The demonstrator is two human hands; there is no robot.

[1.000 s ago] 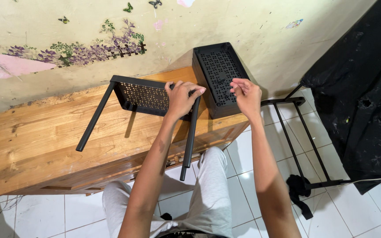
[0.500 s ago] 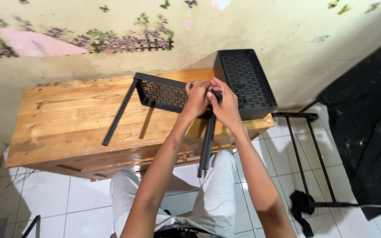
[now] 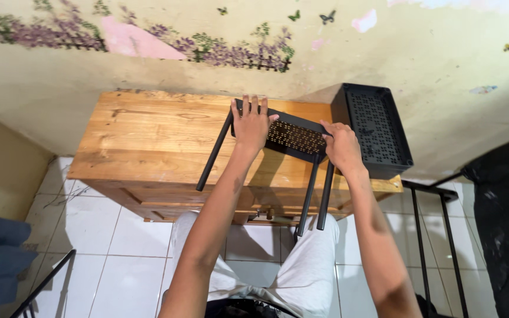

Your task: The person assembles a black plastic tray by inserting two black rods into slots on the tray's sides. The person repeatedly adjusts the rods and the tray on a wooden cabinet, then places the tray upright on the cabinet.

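A black perforated shelf panel (image 3: 296,136) with long black metal legs (image 3: 211,156) lies tilted on the wooden table (image 3: 148,132). My left hand (image 3: 250,122) rests flat on the panel's left end, fingers spread over its top edge. My right hand (image 3: 341,145) grips the panel's right corner, where two legs (image 3: 316,195) stick out over the table's front edge. A second black perforated tray (image 3: 375,132) stands just right of my right hand, on the table's right end.
A black metal frame (image 3: 434,235) stands on the white tiled floor at the right, beside black fabric (image 3: 505,218). The wall behind the table bears flower and butterfly stickers. A dark blue object and a thin black bar sit at the lower left.
My left hand slid to the panel's left end and opened flat. My right hand now holds the right corner. The view shifted left, so the table sits further right.
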